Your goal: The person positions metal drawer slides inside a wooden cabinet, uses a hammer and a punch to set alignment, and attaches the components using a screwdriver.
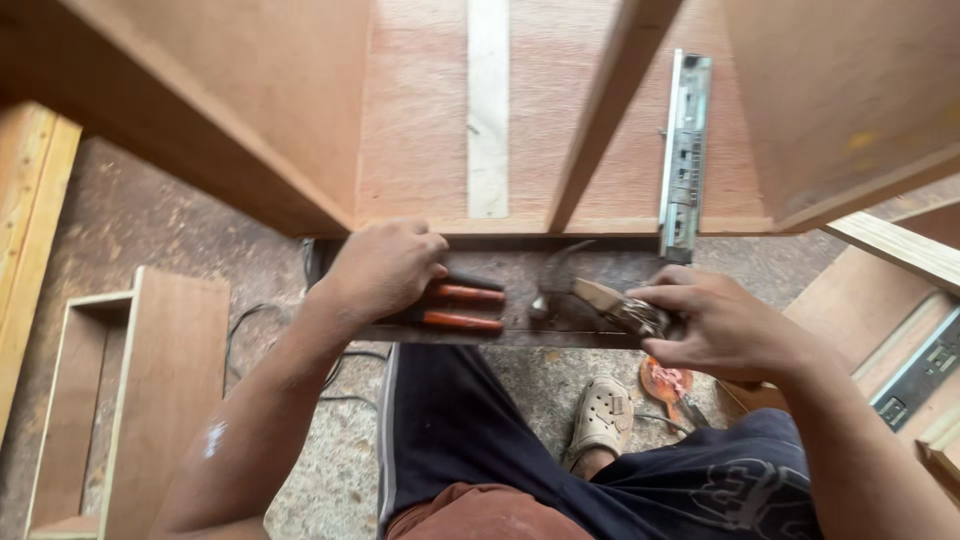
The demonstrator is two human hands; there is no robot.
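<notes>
Plywood cabinet [560, 110] lies tipped toward the wearer, its open front edge forming a narrow dark ledge [520, 300] where tools sit within easy reach. Left hand [385, 268] presses down on pliers [462, 308] with orange-red handles, fingers curled over the jaw end; grip closed on them, handles pointing right along the ledge. Right hand [720, 325] pinches a small cluster of bright metal pieces, likely screws [640, 318], thumb and fingertips drawn together around them, just beside a hammer [570, 295] whose pale wooden handle and dull steel head rest on the same ledge. Drawer slide [685, 150], grey stamped metal, is fixed upright on the cabinet's inner panel above the right hand. Panels show reddish veneer, raw edges, fine grain. Floor [150, 220] is speckled stone, dusty. Unfinished drawer box [120, 400] stands at left; cable [330, 370] trails under the arm. Sandalled foot [600, 415] below.
</notes>
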